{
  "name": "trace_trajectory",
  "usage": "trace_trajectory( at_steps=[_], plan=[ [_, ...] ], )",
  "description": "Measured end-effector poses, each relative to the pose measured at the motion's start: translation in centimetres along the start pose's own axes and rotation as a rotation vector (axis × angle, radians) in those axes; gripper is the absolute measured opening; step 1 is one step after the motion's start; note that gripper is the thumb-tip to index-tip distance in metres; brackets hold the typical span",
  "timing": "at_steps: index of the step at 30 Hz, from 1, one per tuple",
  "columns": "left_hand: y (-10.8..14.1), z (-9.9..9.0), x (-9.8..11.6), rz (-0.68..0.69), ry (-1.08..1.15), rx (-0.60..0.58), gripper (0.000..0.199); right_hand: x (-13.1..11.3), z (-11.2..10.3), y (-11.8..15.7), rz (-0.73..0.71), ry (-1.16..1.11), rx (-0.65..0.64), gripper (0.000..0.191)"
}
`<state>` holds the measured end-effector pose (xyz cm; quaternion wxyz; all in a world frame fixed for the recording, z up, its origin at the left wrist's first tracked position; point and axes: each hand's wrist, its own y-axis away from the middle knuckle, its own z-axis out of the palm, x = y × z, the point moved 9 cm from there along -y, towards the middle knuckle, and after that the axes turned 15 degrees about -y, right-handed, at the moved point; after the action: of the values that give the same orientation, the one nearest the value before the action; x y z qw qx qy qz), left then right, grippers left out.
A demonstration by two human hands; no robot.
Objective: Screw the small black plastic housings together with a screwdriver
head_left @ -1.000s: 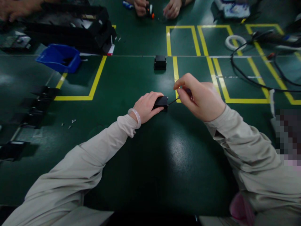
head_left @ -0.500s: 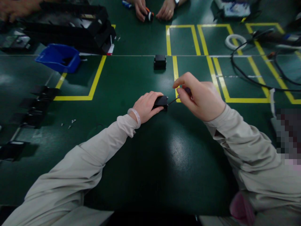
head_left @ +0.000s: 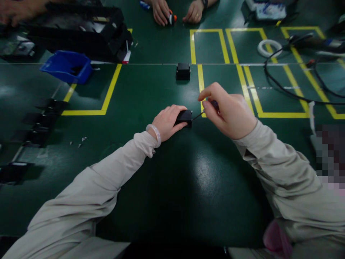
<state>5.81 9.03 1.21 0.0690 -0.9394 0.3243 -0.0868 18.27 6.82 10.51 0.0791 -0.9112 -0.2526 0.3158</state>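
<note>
A small black rectangular box point(head_left: 184, 117) lies on the dark green, glossy surface point(head_left: 161, 187), near the middle of the view. The left hand point(head_left: 169, 122) is clamped on it, fingers over its far side and thumb along its near side, covering its left end. A pale, translucent ring bracelet point(head_left: 155, 134) circles that wrist, just beyond a light grey sleeve point(head_left: 107, 169). At the box's right end, the tip of a slim screwdriver-like tool with a thin dark metal shaft point(head_left: 198, 115) meets the end face. The right hand point(head_left: 228, 112) is closed around the tool's dark handle, which is mostly hidden by the fingers.

Beyond the held box stands a second small black box point(head_left: 183, 71), apart from both hands, just left of a strip of yellow tape point(head_left: 201, 77). Well to the left lie a few tiny silvery screws point(head_left: 84, 139), and past them a row of dark, blurred black parts point(head_left: 40, 129). Farther back are a blue plastic bin point(head_left: 60, 68) and a long black housing point(head_left: 72, 39).

On the right, a white ring-shaped roll point(head_left: 269, 48) lies near a looping black cable point(head_left: 280, 84). Across the surface, a co-worker's hands point(head_left: 194, 12) are beside a small orange, white and black item point(head_left: 171, 18).
</note>
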Motion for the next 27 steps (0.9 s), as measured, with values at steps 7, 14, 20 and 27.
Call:
trace_trajectory(
  at_steps=[7, 14, 20, 27],
  plan=[
    [0.02, -0.01, 0.04, 0.004, 0.007, -0.002, 0.042, 0.09, -0.14, -0.04, -0.011, 0.014, 0.010, 0.032],
    [0.01, -0.04, 0.07, 0.003, 0.002, 0.002, 0.041, 0.14, -0.10, -0.02, -0.004, 0.022, 0.010, 0.034],
    [-0.02, 0.00, 0.09, 0.005, 0.002, -0.001, 0.042, 0.09, -0.02, -0.02, 0.000, -0.009, 0.002, 0.034],
    [-0.04, -0.02, 0.13, 0.010, -0.011, 0.007, 0.042, 0.14, -0.10, -0.01, -0.031, 0.030, 0.027, 0.035]
  ],
)
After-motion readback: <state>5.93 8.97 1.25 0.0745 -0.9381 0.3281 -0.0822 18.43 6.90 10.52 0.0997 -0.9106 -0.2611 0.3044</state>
